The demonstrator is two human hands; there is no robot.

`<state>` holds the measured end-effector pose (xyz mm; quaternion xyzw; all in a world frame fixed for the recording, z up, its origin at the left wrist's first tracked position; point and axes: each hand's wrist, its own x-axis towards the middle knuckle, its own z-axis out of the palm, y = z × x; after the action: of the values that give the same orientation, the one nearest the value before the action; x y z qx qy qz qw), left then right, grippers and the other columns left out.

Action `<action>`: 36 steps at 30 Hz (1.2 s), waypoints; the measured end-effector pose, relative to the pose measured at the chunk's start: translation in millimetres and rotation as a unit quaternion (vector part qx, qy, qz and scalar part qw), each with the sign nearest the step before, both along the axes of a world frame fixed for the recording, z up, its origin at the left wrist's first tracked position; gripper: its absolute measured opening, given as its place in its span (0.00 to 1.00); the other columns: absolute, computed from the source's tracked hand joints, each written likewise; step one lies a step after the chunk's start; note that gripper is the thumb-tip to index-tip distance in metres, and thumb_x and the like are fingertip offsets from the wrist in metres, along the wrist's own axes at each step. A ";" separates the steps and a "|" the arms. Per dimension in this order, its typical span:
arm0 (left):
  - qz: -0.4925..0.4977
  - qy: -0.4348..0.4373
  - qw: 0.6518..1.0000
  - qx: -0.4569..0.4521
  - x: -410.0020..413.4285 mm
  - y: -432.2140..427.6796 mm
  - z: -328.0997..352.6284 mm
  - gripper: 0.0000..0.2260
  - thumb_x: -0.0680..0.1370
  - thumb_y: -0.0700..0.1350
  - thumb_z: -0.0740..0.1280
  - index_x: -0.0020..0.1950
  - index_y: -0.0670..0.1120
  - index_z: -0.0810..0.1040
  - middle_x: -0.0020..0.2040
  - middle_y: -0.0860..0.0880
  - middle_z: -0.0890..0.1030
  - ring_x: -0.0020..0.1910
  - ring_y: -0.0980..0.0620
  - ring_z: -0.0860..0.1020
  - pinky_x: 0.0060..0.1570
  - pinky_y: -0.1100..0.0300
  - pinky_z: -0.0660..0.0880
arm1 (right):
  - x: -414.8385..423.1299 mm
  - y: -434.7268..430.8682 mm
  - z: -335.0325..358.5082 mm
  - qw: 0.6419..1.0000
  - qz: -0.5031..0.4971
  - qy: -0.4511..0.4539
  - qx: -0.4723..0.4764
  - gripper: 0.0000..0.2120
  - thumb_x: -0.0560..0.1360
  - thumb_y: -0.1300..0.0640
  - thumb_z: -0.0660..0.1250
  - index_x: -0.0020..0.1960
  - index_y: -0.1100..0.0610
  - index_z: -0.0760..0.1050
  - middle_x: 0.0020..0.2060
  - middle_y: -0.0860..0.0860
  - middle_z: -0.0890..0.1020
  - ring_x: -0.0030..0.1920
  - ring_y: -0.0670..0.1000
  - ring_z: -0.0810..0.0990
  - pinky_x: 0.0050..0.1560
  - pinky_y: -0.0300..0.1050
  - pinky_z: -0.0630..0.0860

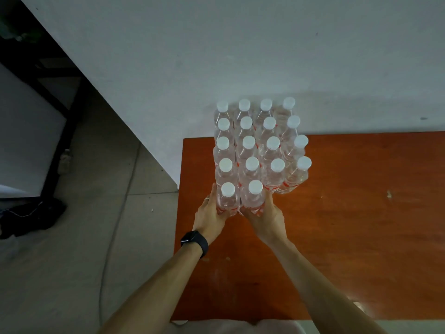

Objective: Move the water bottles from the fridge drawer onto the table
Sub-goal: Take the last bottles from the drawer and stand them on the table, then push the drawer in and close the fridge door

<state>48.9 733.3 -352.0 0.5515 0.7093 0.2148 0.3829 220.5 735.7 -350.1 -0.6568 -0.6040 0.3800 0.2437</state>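
hands [209,213] [267,218] gripping front bottles [242,198], bottle rows [249,143] behind, white wall [240,56]

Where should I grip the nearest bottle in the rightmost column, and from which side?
Grip the bottle round its body below the cap, from the right: it stands upright, that side is open, and neighbouring bottles crowd its left and far sides.

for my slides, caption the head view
Left hand and right hand each grip a water bottle beside sixteen others on the orange table.
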 end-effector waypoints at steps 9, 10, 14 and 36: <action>0.050 -0.006 0.999 0.015 13.9 -7.5 -3.1 0.33 0.78 0.51 0.72 0.79 0.54 0.61 0.67 0.50 0.78 0.63 0.48 0.78 0.57 0.53 0.77 | 11.0 7.0 1.8 0.999 0.002 0.026 -0.024 0.37 0.71 0.41 0.75 0.73 0.45 0.59 0.66 0.46 0.78 0.63 0.53 0.80 0.60 0.55 0.80; 0.048 -0.006 0.999 0.014 13.2 -7.5 -4.0 0.33 0.78 0.51 0.72 0.80 0.54 0.61 0.67 0.50 0.78 0.63 0.47 0.79 0.58 0.51 0.78 | 10.2 6.6 2.1 0.999 0.000 0.024 -0.023 0.38 0.71 0.41 0.75 0.73 0.44 0.59 0.66 0.46 0.78 0.63 0.53 0.80 0.60 0.56 0.80; 0.027 0.012 1.000 0.008 10.2 -3.9 -2.0 0.35 0.77 0.53 0.72 0.80 0.55 0.58 0.68 0.48 0.77 0.64 0.46 0.78 0.59 0.46 0.79 | 9.6 9.2 3.2 1.000 -0.002 0.018 -0.025 0.39 0.70 0.40 0.76 0.73 0.44 0.60 0.66 0.46 0.78 0.64 0.53 0.79 0.61 0.58 0.79; -0.046 -0.053 0.998 0.005 -5.2 0.6 25.2 0.29 0.75 0.57 0.73 0.73 0.56 0.67 0.69 0.53 0.76 0.67 0.52 0.75 0.62 0.54 0.72 | 9.4 -6.2 31.0 0.999 -0.007 -0.016 -0.044 0.34 0.74 0.47 0.74 0.74 0.47 0.62 0.68 0.46 0.76 0.66 0.52 0.78 0.61 0.52 0.79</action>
<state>43.7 733.9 -326.8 0.5730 0.6609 0.2295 0.4268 229.9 729.4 -319.0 -0.6768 -0.5861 0.3941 0.2080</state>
